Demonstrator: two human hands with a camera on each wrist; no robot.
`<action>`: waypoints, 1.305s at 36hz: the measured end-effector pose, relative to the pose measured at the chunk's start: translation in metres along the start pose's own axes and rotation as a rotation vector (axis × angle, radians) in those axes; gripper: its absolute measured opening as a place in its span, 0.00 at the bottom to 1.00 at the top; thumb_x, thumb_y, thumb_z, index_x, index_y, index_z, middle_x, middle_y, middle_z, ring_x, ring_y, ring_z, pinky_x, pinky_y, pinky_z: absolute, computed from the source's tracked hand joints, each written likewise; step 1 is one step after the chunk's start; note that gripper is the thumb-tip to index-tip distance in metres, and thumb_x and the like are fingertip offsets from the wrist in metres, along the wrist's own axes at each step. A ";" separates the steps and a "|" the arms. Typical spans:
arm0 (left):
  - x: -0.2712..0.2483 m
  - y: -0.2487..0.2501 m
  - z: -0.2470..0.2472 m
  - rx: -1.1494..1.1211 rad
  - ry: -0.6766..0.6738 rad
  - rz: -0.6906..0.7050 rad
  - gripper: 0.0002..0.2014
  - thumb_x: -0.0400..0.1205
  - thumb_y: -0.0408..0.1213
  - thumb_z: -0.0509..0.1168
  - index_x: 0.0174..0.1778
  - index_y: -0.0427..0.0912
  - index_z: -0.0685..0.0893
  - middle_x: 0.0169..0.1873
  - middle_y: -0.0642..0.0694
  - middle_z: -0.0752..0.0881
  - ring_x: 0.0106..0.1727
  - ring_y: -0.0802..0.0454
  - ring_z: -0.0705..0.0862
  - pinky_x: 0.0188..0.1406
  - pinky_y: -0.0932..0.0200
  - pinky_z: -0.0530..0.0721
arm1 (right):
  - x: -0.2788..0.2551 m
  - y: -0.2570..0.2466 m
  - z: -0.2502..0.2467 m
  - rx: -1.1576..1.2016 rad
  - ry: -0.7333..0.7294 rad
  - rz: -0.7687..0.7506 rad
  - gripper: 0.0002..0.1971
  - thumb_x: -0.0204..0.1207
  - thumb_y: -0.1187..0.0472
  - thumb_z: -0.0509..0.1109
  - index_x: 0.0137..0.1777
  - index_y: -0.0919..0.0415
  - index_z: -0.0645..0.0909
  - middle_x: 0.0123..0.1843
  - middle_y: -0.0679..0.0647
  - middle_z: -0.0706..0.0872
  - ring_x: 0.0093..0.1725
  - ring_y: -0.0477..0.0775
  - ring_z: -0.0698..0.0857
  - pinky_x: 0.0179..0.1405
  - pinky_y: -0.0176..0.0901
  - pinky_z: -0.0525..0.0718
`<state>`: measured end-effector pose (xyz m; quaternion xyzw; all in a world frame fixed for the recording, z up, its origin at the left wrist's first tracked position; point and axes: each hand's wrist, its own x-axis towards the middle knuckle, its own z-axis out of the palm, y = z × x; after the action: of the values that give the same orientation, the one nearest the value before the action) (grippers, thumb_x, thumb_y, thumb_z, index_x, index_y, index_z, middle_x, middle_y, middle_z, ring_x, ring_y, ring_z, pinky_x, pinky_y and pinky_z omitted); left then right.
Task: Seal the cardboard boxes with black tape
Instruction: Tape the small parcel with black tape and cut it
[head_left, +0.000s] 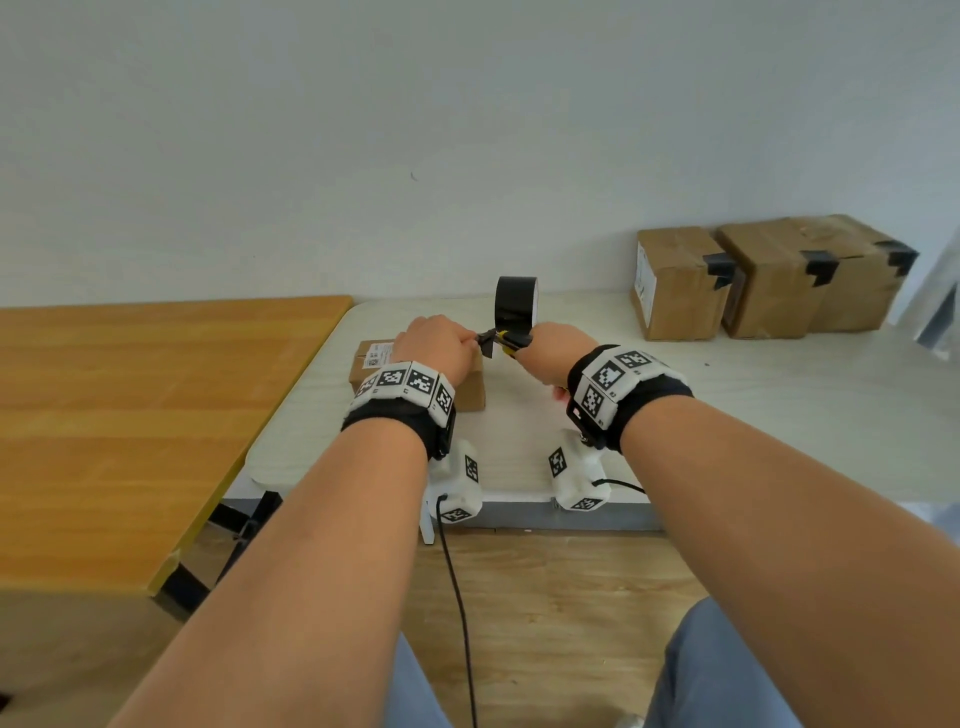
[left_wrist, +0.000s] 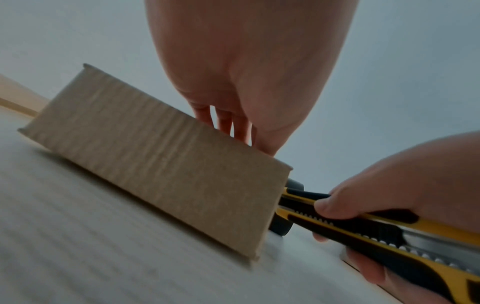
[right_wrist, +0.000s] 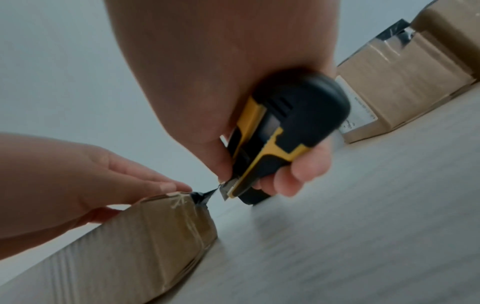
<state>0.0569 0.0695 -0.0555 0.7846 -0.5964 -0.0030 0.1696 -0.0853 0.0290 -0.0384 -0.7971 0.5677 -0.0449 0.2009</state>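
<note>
So I'm at the cutting bit on this box. My left hand (head_left: 435, 343) is on top of the small cardboard box (left_wrist: 155, 158), fingers (right_wrist: 166, 185) laid out pretty straight and pressing the black tape (right_wrist: 198, 198) down at the box's right-hand corner. The box sits flat on the pale desk (head_left: 727, 415), close to its left end. My right hand (head_left: 558, 348) has the yellow and black utility knife (right_wrist: 270, 144) wrapped up tight in its fingers, blade tip right at the stretched strip of tape just off the corner. The tape roll (head_left: 516, 306) stands on edge just behind my hands. I can't really tell whether the strip is fully cut through yet; from the wrist view it looks like a thin thread of it is touching the blade.

Next, I reckon, is finishing the slice with a short pull away from my left fingertips, since they're awfully near that blade. Then smooth the loose end down over the side.

The three bigger boxes (head_left: 769, 280) at the far right already have black tape on their corners, so this one looks like the last.
</note>
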 end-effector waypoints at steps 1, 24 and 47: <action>0.000 0.001 -0.001 0.008 -0.009 -0.002 0.16 0.85 0.44 0.55 0.52 0.53 0.90 0.42 0.45 0.87 0.49 0.44 0.82 0.55 0.45 0.82 | -0.001 0.002 -0.001 0.016 0.016 -0.003 0.07 0.83 0.63 0.56 0.52 0.65 0.73 0.32 0.56 0.75 0.28 0.53 0.75 0.24 0.40 0.73; -0.006 0.021 -0.007 -0.023 -0.109 0.076 0.20 0.84 0.30 0.55 0.67 0.49 0.84 0.62 0.43 0.85 0.62 0.41 0.81 0.61 0.53 0.78 | 0.008 0.042 -0.010 0.155 0.171 0.180 0.12 0.80 0.63 0.57 0.57 0.67 0.78 0.53 0.62 0.82 0.35 0.56 0.77 0.25 0.41 0.68; -0.005 0.019 -0.012 -0.224 -0.124 0.026 0.18 0.84 0.29 0.58 0.66 0.45 0.84 0.68 0.47 0.82 0.69 0.47 0.79 0.66 0.61 0.72 | 0.014 0.036 -0.001 -0.114 0.129 0.185 0.09 0.77 0.57 0.65 0.52 0.61 0.78 0.52 0.60 0.82 0.53 0.61 0.82 0.51 0.48 0.83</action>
<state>0.0404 0.0730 -0.0400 0.7512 -0.6119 -0.1157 0.2188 -0.1127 0.0062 -0.0535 -0.7469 0.6521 -0.0449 0.1219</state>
